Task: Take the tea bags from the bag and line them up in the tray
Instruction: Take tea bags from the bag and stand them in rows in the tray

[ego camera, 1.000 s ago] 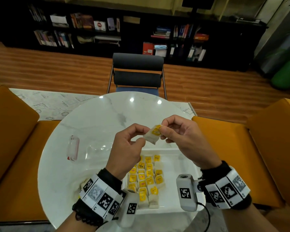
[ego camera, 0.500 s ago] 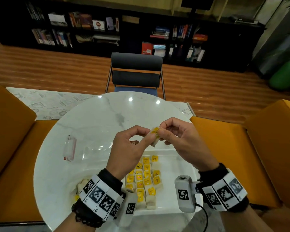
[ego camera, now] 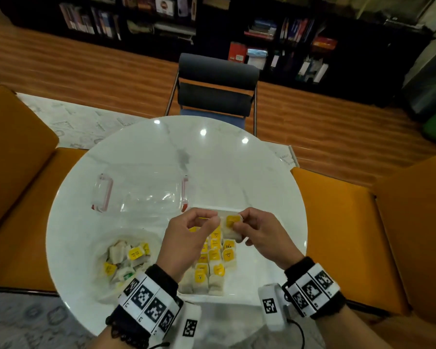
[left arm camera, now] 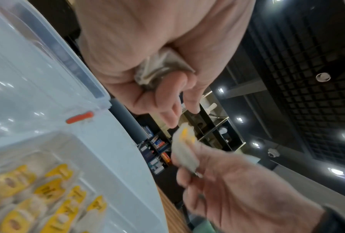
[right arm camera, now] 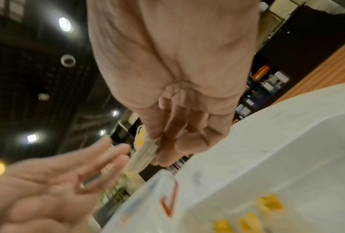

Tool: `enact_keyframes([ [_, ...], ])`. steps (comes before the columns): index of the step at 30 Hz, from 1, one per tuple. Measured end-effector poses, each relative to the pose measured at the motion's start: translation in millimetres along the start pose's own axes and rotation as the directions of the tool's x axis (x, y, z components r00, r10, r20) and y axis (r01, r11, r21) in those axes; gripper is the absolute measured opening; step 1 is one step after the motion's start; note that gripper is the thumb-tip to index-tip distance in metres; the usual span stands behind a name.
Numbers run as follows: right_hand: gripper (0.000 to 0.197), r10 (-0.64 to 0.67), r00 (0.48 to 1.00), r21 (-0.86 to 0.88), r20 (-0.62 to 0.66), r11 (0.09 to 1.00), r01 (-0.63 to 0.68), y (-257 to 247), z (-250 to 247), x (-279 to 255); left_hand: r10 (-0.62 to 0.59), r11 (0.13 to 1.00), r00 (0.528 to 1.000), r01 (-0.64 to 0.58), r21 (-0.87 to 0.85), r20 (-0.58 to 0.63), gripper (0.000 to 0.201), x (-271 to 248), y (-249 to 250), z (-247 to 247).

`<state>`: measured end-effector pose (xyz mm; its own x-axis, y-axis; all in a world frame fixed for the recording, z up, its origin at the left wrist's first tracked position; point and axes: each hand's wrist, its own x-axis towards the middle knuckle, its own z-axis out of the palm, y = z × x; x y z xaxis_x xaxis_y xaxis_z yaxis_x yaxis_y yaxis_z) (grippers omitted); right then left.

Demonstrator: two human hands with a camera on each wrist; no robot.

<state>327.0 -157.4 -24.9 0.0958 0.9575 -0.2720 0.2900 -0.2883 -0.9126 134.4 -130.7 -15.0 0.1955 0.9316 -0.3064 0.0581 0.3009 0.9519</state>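
Observation:
My right hand (ego camera: pixel 259 235) pinches one white tea bag with a yellow tag (ego camera: pixel 230 226) above the far end of the white tray (ego camera: pixel 252 278). The right wrist view shows that tea bag (right arm camera: pixel 143 152) edge-on between thumb and fingers. My left hand (ego camera: pixel 194 235) hovers just left of it, thumb and forefinger out, and grips spare tea bags (left arm camera: pixel 161 69) under its curled fingers. Several tea bags (ego camera: pixel 214 260) lie in rows in the tray. The clear plastic bag (ego camera: pixel 126 258) with more tea bags lies to the tray's left.
A clear lid with red clips (ego camera: pixel 141 195) lies on the round white table (ego camera: pixel 212 159) beyond the bag. Orange seats flank the table and a dark chair (ego camera: pixel 217 91) stands at its far side.
Both hands have come down toward the tray's far end. The tea bag that both hands held is now pinched by the right hand alone. The head view has tilted downward.

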Motion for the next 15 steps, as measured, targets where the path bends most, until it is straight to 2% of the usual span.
enact_keyframes([
  [3,0.008,0.157,0.984,-0.214,0.08,0.967,-0.137,48.8,-0.5,9.9,-0.067,0.995,0.997,0.063,-0.08,-0.049,0.012,-5.2,-9.0,-14.9],
  [6,0.01,0.35,0.931,-0.411,0.104,0.867,-0.28,92.4,4.3,14.5,-0.131,0.982,0.988,0.117,-0.151,-0.086,0.014,-10.7,-11.4,-28.3],
  [10,0.011,0.496,0.861,-0.432,0.114,0.805,-0.406,113.5,13.6,19.1,-0.128,0.986,0.99,0.12,-0.117,-0.065,0.015,-15.2,-13.0,-37.2],
  [13,0.013,0.511,0.853,-0.438,0.11,0.795,-0.42,112.1,22.7,20.2,-0.13,0.987,0.991,0.127,-0.1,-0.028,0.016,-15.3,-13.6,-40.5],
  [15,0.017,0.519,0.853,-0.467,0.055,0.769,-0.437,111.9,27.7,21.7,-0.147,0.98,0.989,0.144,-0.141,-0.017,0.019,-14.1,-12.4,-41.4],
])
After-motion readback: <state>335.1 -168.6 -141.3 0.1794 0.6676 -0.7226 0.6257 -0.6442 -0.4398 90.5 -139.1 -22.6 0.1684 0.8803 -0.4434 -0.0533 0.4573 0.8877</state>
